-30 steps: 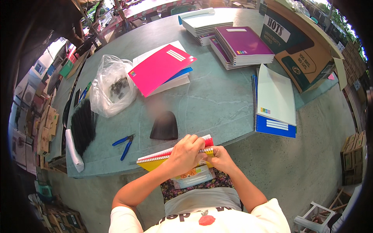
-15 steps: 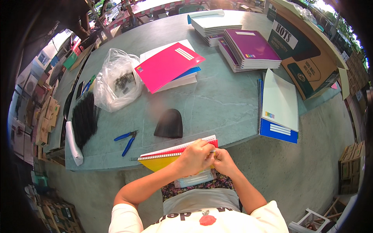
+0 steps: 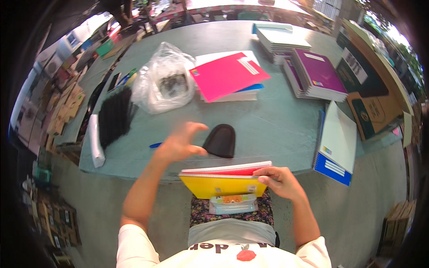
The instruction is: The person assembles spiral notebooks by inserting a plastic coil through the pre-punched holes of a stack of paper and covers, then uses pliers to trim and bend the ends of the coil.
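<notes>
A spiral notebook with a yellow cover (image 3: 219, 186) and red and white layers behind it stands tilted at the table's near edge, over my lap. My right hand (image 3: 280, 180) grips its upper right corner, thumb on the yellow side. My left hand (image 3: 181, 142) is off the notebook, above the table, fingers and thumb spread with nothing between them. It covers most of a pair of blue-handled pliers; only one handle tip (image 3: 155, 145) shows. Just right of that hand lies a dark dome-shaped flat piece (image 3: 220, 141). A soft plastic packet (image 3: 233, 205) rests on my lap below the notebook.
Black spiral coils (image 3: 115, 117) lie at the left beside a white roll (image 3: 95, 142). Behind are a clear plastic bag (image 3: 149, 91) of small coils and a pink-topped notebook stack (image 3: 225, 76). At right are purple notebooks (image 3: 318, 73), a blue notebook (image 3: 331, 167) and a cardboard box (image 3: 380, 109).
My left hand has let go of the notebook's right end and moved left and forward over the pliers, opening. My right hand still holds the notebook. The whole view has shifted somewhat.
</notes>
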Available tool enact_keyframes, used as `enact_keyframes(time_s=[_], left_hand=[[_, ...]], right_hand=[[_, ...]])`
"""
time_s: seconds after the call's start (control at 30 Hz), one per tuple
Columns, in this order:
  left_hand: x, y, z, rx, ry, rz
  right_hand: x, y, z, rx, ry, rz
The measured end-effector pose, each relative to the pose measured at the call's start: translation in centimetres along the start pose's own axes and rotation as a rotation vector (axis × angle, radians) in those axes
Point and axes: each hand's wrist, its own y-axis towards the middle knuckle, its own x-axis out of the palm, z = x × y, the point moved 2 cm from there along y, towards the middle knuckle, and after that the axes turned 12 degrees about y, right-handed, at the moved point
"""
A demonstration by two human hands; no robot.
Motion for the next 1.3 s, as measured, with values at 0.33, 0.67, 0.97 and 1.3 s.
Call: enact_keyframes(time_s=[0.33,0.67,0.97,1.3], left_hand=[[2.4,-11.9,-7.7,-0.551,0.551,-0.134],[0.8,-16.5,2.8,-0.867,-0.86,-0.303],[1.9,-15.8,2.9,-0.783,-0.582,-0.273],[3.0,-16.9,2.0,-0.637,-0.131,-0.087]], right_hand=[[17.3,10.3,-2.8,-0.308,-0.72,-0.394],[17.0,12.3,-2.0,-0.274,-0.503,-0.27],[17.0,12.3,-1.8,-0.372,-0.445,-0.397],[17.7,11.3,-2.1,-0.369,-0.504,-0.393]])
